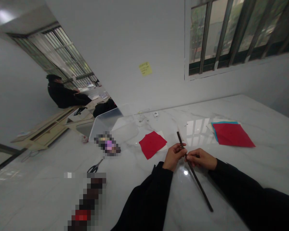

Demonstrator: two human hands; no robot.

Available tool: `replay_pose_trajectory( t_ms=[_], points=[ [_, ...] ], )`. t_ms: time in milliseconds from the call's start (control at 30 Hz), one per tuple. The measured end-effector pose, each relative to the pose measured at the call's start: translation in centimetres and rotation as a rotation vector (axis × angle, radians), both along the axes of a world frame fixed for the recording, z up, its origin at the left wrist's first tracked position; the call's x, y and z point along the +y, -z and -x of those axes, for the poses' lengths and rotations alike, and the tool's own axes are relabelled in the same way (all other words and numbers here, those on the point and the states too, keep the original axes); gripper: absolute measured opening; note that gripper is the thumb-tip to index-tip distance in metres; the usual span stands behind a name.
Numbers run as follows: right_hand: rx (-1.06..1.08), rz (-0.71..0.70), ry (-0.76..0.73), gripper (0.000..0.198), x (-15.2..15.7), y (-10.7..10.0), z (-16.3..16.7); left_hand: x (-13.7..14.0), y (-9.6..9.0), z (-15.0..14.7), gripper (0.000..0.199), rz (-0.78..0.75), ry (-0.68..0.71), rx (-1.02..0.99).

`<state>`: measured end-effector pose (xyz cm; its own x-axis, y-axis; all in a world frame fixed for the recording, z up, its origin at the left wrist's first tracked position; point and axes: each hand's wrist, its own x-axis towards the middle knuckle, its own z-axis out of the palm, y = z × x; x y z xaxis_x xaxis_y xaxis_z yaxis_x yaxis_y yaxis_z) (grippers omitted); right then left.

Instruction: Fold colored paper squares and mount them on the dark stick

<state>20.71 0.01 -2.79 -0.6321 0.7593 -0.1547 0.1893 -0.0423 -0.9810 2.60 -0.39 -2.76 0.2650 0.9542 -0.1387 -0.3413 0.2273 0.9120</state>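
A long, thin dark stick (199, 183) runs slantwise over the table, its far end pointing away and its near end toward me. My left hand (174, 156) pinches it in its upper part, thumb and fingers closed around it. Just below, the fingers of my right hand (201, 158) are closed on the same stick, almost touching the left. Beyond my left hand lies a red paper sheet (152, 144) with a white sheet partly under it. To the right, another red sheet (232, 134) rests on a blue one (214, 130).
Black-handled scissors (93, 168) lie at the left, near a clear plastic bin (103, 118) and pixelated items. A small white cube (155, 114) sits near the wall. A yellow note (145, 68) is stuck on the wall. A person in black (62, 93) sits at the far left.
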Motion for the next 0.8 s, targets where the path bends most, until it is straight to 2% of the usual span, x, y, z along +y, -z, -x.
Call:
replay_pose_trajectory(
  t_ms=[233,400,467,600,800],
  points=[
    [0.040,0.167,-0.132,0.049,-0.4,-0.3,0.0,0.3,-0.5,0.9,0.050,0.012,0.100,0.036],
    [0.044,0.202,-0.156,0.046,-0.6,-0.3,0.2,0.6,-0.7,1.8,0.045,0.074,0.199,-0.063],
    [0.045,0.199,-0.151,0.045,-0.6,-0.3,0.4,0.8,-0.5,1.8,0.043,0.100,0.150,-0.135],
    [0.036,0.185,-0.162,0.044,-0.5,-0.1,0.5,1.4,-0.2,1.1,0.047,0.081,-0.052,-0.250],
    [0.025,0.150,-0.163,0.041,-0.6,0.0,0.8,1.9,-0.2,0.3,0.045,0.051,-0.038,-0.221]
  ],
)
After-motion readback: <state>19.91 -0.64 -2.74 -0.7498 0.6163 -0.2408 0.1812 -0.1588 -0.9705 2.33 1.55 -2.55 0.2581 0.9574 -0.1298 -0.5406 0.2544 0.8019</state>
